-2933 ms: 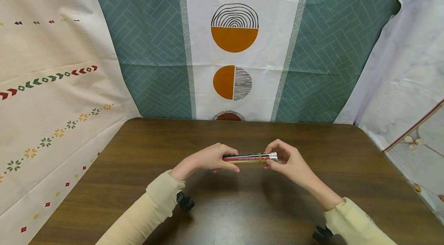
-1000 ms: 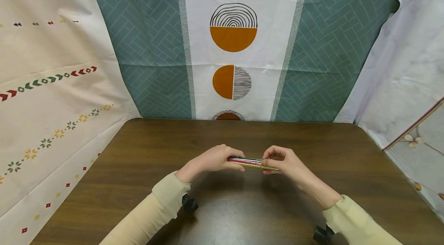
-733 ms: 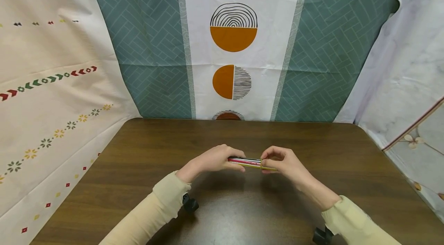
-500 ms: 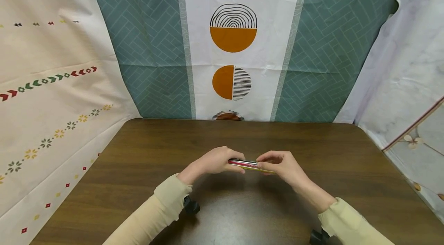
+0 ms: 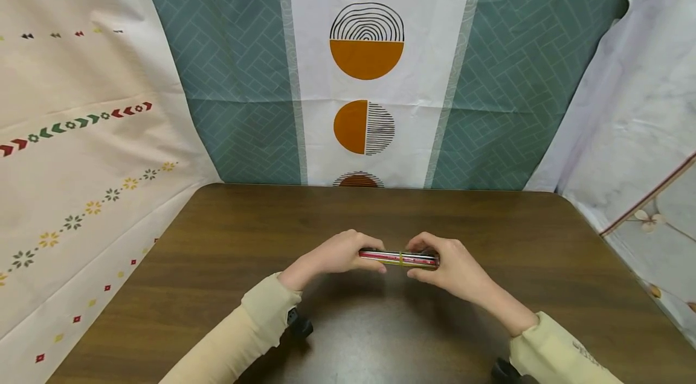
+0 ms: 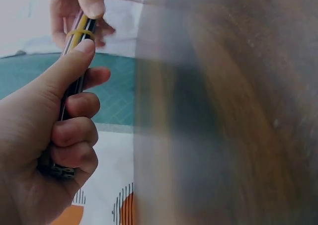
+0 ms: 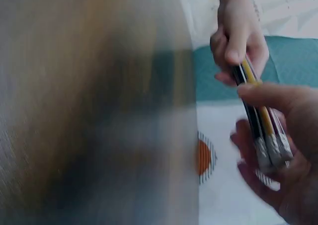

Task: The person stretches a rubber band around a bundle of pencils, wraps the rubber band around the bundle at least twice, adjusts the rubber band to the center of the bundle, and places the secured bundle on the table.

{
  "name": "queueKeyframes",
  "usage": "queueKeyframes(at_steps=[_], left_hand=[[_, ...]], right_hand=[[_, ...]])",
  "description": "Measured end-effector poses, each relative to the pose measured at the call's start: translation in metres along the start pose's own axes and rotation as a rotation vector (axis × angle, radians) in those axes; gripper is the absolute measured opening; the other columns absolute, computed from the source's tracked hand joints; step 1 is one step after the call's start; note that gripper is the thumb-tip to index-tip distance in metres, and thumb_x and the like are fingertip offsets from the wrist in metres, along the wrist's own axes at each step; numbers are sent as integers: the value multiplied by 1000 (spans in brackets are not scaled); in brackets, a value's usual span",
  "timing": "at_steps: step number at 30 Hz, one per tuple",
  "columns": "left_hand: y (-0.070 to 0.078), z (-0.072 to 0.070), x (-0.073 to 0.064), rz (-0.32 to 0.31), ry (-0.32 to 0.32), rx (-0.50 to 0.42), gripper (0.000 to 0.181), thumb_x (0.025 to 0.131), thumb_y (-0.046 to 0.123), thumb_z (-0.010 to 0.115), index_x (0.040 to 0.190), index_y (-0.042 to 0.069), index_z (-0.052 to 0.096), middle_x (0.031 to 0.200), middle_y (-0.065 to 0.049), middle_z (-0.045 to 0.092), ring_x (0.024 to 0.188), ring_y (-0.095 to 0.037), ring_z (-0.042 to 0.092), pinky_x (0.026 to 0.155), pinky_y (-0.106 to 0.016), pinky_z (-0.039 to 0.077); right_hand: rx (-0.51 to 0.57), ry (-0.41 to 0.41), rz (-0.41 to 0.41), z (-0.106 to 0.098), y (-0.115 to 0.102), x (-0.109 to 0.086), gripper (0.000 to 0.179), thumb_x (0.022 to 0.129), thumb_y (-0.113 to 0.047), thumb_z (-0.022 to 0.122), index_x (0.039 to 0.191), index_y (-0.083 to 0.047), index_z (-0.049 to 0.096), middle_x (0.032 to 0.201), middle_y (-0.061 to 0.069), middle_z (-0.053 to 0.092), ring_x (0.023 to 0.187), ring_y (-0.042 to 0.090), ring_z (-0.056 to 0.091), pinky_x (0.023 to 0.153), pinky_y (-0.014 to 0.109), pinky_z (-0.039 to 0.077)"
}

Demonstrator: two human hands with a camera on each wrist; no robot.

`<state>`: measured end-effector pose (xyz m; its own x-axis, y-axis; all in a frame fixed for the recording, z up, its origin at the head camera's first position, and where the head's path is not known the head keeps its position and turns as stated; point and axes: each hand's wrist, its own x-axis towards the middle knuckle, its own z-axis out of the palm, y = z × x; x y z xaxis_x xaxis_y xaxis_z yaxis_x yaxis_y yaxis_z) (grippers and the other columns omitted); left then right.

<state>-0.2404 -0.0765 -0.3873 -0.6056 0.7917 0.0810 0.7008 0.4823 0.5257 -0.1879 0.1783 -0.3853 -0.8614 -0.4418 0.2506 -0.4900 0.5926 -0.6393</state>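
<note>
A bundle of several pencils (image 5: 388,258) in black, red and yellow, bound by a yellow rubber band (image 5: 401,259), is held level above the table. My left hand (image 5: 334,253) grips its left part, fingers wrapped round it and thumb along it, as the left wrist view shows. Around the right part, with silver ends (image 7: 272,153), is my right hand (image 5: 457,266). Its fingers are loosely bent and spread, with the thumb on one side and the fingers on the other. Whether the thumb touches the pencils is hard to tell.
A brown wooden table (image 5: 261,215) lies under both hands. A patterned teal and white cloth (image 5: 239,70) hangs behind its far edge, with a cream cloth (image 5: 81,130) at the left and a pale one (image 5: 636,100) at the right. Dark wrist cameras sit below both sleeves.
The right fingers pinched the pencils near the band, shifted a little left, then spread apart and moved back right. The band now sits farther from the silver ends. The left hand keeps its grip.
</note>
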Motion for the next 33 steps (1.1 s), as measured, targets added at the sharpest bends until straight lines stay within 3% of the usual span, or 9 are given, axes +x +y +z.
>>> queueKeyframes(at_steps=[2,4,9,12,19,27,33], left_hand=[[-1,-3,0,7,1,-41,22,87,35,75,100,18,71,71,9,56,58,0,41,55,-16,35],[-3,-6,-2,-4,-18,-139,21,89,34,74,102,18,72,70,2,60,54,-2,42,53,-18,37],[-10,-9,-8,-82,-48,-409,20,97,29,64,114,21,72,78,-26,62,44,-10,44,44,-27,41],[-12,-8,-10,-90,-55,-462,23,100,26,59,120,20,69,80,-27,58,45,-11,40,44,-27,38],[-13,-5,-8,-78,-43,-457,24,100,25,59,121,18,68,76,-5,55,49,-9,31,48,-23,30],[-14,-5,-10,-33,-6,-392,24,99,26,61,121,20,68,76,-3,57,57,-7,38,53,-22,33],[-14,-2,-11,-1,17,-376,23,98,24,62,119,20,69,82,-9,62,64,-7,46,61,-20,39]], right_hand=[[-51,13,-73,-4,2,1,31,80,-20,83,104,-22,63,92,-9,71,78,1,63,69,22,52],[-43,12,-111,-8,4,1,29,81,-18,83,100,-22,61,86,-11,69,75,1,63,67,22,52],[-17,7,-104,-13,6,1,31,79,-10,82,94,-22,58,77,-12,64,65,0,55,57,20,46],[-19,-3,-99,-12,4,2,32,78,-7,80,95,-22,57,77,-11,63,65,2,55,57,20,46],[7,26,-96,-5,-3,6,33,78,-6,79,97,-23,60,82,-11,66,70,5,60,63,21,50],[42,60,-37,0,-6,8,32,76,-5,80,92,-26,62,81,-10,67,66,3,60,62,23,51],[93,57,-19,4,-6,7,28,80,-13,82,103,-27,72,94,-7,73,72,4,63,63,23,53]])
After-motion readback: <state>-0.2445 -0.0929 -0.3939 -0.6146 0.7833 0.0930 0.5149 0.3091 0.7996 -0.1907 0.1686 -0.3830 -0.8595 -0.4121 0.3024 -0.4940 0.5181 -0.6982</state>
